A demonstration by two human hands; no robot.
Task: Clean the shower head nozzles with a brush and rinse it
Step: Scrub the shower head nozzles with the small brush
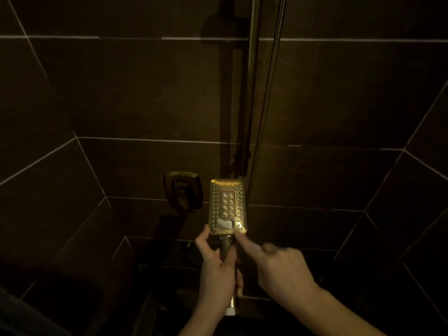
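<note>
A gold rectangular shower head (228, 202) is held upright in front of me, with its nozzle face toward me. My left hand (218, 275) grips its handle (226, 244) just below the head. My right hand (281, 270) comes in from the right with its index finger stretched toward the head's lower right corner and its other fingers curled and blurred. A small white brush head (225, 224) lies on the lower part of the nozzle face, at that fingertip. The brush's handle is mostly hidden by the hand.
Dark brown wall tiles surround the shower. A vertical rail (252, 81) and a metal hose (269, 93) run up the wall behind the head. A square wall valve handle (183, 191) sits to the left of the head. A dark ledge (169, 265) lies below.
</note>
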